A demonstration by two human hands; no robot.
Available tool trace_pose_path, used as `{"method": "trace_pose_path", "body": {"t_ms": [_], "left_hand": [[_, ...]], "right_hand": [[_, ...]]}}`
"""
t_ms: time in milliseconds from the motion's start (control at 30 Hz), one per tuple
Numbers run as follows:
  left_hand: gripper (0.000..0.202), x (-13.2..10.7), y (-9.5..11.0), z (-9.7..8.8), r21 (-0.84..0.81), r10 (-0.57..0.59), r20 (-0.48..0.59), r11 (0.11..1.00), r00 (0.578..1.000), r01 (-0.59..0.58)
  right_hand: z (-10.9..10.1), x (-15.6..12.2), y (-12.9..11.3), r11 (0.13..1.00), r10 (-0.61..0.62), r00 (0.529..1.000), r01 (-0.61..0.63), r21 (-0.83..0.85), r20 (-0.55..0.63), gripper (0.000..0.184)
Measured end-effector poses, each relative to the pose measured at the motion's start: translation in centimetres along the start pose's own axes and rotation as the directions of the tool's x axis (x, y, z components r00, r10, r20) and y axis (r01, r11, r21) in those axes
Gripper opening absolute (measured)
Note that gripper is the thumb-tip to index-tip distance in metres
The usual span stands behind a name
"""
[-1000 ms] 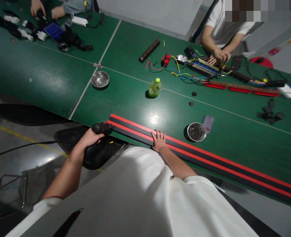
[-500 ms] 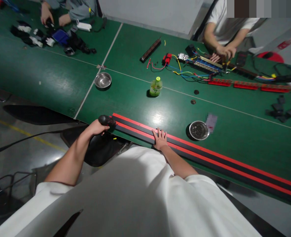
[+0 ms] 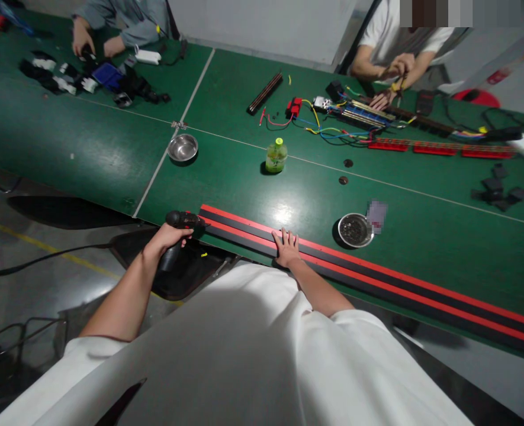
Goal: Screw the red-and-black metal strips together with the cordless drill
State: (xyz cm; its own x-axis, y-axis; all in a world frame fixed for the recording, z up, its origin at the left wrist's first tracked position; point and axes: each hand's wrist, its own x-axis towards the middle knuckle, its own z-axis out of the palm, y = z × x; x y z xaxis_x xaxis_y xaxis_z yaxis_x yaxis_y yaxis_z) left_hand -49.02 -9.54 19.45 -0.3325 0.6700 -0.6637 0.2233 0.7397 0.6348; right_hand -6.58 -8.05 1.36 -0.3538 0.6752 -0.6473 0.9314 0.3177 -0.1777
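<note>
My left hand [image 3: 171, 234] is wrapped round the grip of a black cordless drill [image 3: 182, 220]. The drill lies on its side in the air at the table's near edge, its bit pointing right at the left end of the long red and black strips [image 3: 359, 267]. Whether the bit touches them I cannot tell. Flat on the strips, with fingers spread, rests my right hand [image 3: 288, 248]. The strips run along the near edge of the green table [image 3: 239, 189] and out of view at the right.
Beyond the strips stand a steel bowl of small dark parts [image 3: 356, 231], a green-capped bottle [image 3: 276, 157] and another steel bowl [image 3: 182, 148]. Across the table, two people handle a wired assembly [image 3: 363, 115] and black and white parts [image 3: 106, 77]. A black chair [image 3: 186, 278] sits below the edge.
My left hand has drawn the drill a little to the left, away from the strips' end, and more of its body shows. My right hand stays on the strips.
</note>
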Motion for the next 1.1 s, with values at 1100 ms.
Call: {"method": "trace_pose_path", "body": {"t_ms": [1100], "left_hand": [[0.030, 0.9, 1.3, -0.9, 0.021, 0.008, 0.061, 1.000, 0.998, -0.009]], "right_hand": [[-0.8, -0.8, -0.3, 0.999, 0.023, 1.000, -0.023, 0.030, 0.003, 0.129]]}}
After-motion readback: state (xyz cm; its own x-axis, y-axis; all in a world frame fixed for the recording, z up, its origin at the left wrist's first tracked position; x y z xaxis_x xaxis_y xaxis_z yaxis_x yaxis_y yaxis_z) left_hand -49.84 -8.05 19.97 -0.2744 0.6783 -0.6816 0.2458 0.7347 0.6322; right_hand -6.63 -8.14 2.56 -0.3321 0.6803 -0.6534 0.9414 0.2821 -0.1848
